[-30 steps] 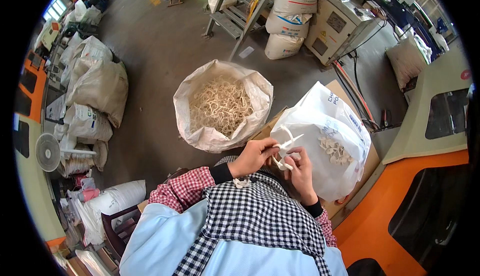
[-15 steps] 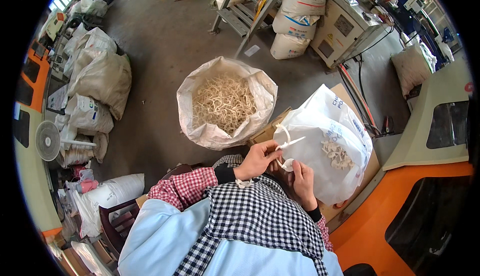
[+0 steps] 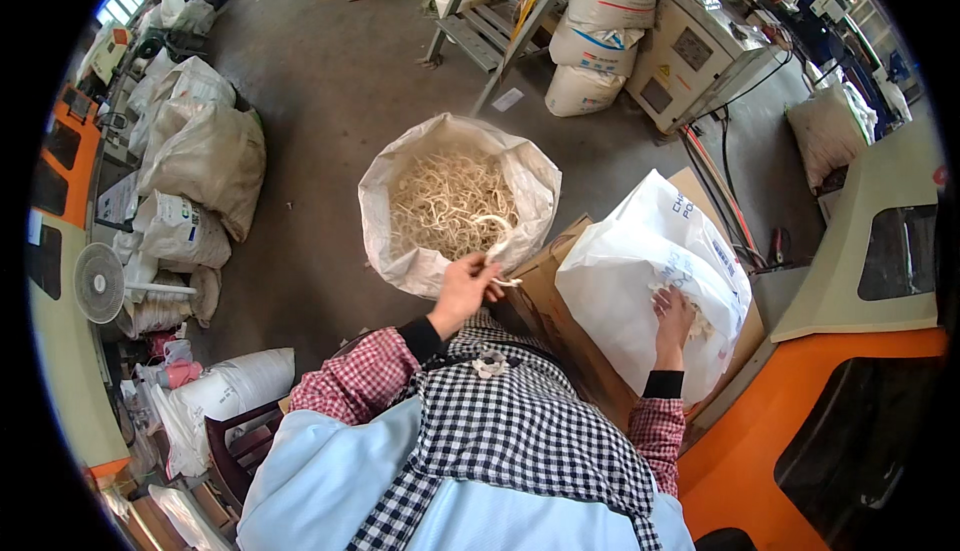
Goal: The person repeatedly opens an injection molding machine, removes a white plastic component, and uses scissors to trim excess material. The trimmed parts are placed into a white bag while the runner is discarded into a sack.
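Observation:
My left hand (image 3: 462, 294) is closed on a curved white plastic strip (image 3: 492, 219), one end of which sticks out past the fingers. It hovers at the near edge of a large white woven sack (image 3: 375, 201), filled with a tangle of thin off-white plastic strips (image 3: 445, 196). To the right, my right hand (image 3: 673, 323) reaches into a white plastic bag (image 3: 610, 281) with its fingers spread over small white plastic pieces (image 3: 700, 326). Its fingertips are partly hidden, and nothing shows in its grip.
Under the plastic bag stands a cardboard box (image 3: 545, 286). An orange and beige machine (image 3: 740, 431) borders the right side. Full sacks (image 3: 200, 156) and a small fan (image 3: 100, 281) line the left. Beyond are a metal step ladder (image 3: 480, 36) and stacked sacks (image 3: 590, 51).
My hands have parted from a white moulded piece held between them. The left moved left with the strip to the woven sack; the right went into the plastic bag, the round piece no longer visible.

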Action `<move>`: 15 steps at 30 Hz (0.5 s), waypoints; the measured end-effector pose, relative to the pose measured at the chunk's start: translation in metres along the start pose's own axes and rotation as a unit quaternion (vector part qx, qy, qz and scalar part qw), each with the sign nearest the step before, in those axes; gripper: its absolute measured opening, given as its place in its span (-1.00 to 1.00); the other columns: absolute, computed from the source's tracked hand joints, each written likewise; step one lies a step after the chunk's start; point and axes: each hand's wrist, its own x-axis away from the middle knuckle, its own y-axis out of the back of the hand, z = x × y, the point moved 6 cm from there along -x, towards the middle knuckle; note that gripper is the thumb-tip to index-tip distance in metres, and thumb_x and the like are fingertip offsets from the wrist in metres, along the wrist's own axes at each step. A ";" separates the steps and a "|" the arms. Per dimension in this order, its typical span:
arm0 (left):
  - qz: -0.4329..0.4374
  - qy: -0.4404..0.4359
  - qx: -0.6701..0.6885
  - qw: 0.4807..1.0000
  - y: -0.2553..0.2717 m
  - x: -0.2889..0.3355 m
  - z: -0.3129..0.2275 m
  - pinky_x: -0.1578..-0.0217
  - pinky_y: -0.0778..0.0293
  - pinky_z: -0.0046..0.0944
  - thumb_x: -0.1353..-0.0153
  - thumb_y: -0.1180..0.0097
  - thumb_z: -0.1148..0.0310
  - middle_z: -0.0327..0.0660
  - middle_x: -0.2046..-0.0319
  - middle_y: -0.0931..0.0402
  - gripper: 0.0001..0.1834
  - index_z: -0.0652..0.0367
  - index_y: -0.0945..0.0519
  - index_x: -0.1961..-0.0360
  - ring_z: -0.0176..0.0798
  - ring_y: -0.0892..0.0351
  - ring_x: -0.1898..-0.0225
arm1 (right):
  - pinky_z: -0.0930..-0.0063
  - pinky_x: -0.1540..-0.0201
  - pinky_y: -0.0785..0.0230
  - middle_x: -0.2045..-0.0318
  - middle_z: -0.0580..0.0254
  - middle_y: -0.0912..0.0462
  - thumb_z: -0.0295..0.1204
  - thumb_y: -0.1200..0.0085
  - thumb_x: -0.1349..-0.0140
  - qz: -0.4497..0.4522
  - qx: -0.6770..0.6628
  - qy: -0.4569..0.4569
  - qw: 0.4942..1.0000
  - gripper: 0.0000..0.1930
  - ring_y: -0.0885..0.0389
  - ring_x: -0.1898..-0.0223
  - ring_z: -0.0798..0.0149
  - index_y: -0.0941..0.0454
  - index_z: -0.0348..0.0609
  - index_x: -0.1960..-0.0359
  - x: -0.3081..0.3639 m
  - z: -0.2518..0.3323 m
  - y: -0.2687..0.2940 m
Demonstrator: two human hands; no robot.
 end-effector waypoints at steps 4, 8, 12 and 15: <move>-0.063 0.165 0.027 0.984 0.083 -0.009 0.078 0.58 -0.45 -0.44 -0.22 0.00 0.44 -0.12 0.45 -0.52 -0.82 0.37 -0.47 0.23 -0.29 -0.55 0.55 | 0.59 0.32 -0.34 0.33 0.17 -0.57 -0.33 0.13 -0.29 0.078 0.080 -0.012 0.994 -0.71 -0.55 0.36 0.36 -0.49 -0.33 0.17 0.035 -0.004 -0.034; -0.121 0.214 0.044 0.968 0.164 -0.036 0.147 0.61 -0.46 -0.34 -0.19 -0.03 0.47 -0.12 0.47 -0.52 -0.85 0.36 -0.49 0.29 -0.24 -0.54 0.56 | 0.60 0.34 -0.35 0.37 0.18 -0.57 -0.37 0.12 -0.28 0.113 0.098 -0.007 0.989 -0.74 -0.55 0.41 0.37 -0.51 -0.34 0.22 0.067 -0.009 -0.054; -0.189 0.115 0.046 0.974 0.216 -0.092 0.143 0.61 -0.44 -0.26 -0.13 -0.10 0.46 -0.13 0.58 -0.50 -0.84 0.39 -0.50 0.40 -0.18 -0.52 0.61 | 0.58 0.34 -0.36 0.41 0.19 -0.57 -0.41 0.12 -0.28 0.073 0.140 0.017 0.987 -0.75 -0.54 0.44 0.38 -0.50 -0.38 0.21 0.081 -0.001 -0.050; -0.281 0.056 -0.104 0.952 0.261 -0.126 0.127 0.55 -0.45 -0.22 -0.06 -0.09 0.48 -0.03 0.52 -0.52 -0.82 0.44 -0.48 0.38 -0.14 -0.55 0.56 | 0.57 0.35 -0.37 0.43 0.19 -0.57 -0.42 0.11 -0.28 0.038 0.129 0.029 0.990 -0.76 -0.54 0.44 0.38 -0.50 -0.39 0.22 0.085 0.002 -0.042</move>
